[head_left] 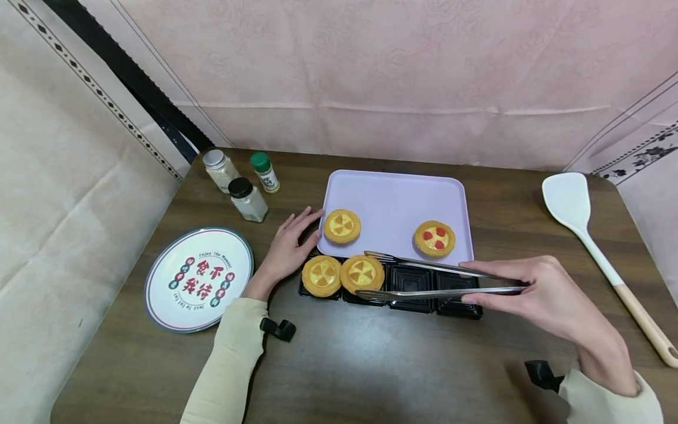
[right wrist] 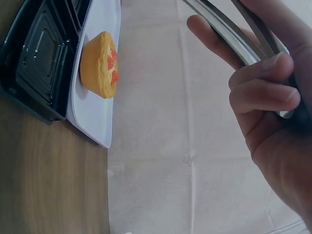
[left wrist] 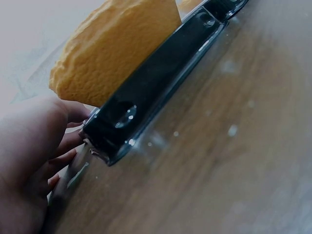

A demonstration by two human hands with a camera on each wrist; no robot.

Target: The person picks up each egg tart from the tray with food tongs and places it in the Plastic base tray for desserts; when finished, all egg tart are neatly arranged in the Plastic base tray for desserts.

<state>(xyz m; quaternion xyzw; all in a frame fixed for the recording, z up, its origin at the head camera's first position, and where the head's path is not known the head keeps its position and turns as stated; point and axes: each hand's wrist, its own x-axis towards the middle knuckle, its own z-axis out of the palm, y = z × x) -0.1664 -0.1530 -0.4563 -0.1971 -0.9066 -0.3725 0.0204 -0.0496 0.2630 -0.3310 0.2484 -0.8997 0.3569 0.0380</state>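
Observation:
My right hand (head_left: 551, 297) grips metal tongs (head_left: 439, 292), one arm along the thumb and the other along the fingers. The tongs' spread tips lie on either side of a yellow tart (head_left: 362, 273), the second from the left in a black compartment tray (head_left: 410, 280). Another yellow tart (head_left: 321, 275) fills the leftmost compartment; the two right compartments hold none. My left hand (head_left: 288, 244) rests with extended fingers at the left edge of a lilac tray (head_left: 394, 206) and beside the black tray's left end. On the lilac tray sit a plain tart (head_left: 341, 226) and a red-dotted tart (head_left: 434, 238).
To the left lies a round white plate (head_left: 199, 280) with red lettering. Behind it stand a silver-capped jar (head_left: 220, 169), a black-capped jar (head_left: 248, 200) and a green-capped shaker (head_left: 265, 172). A white spatula (head_left: 569, 203) with a wooden handle lies at the right.

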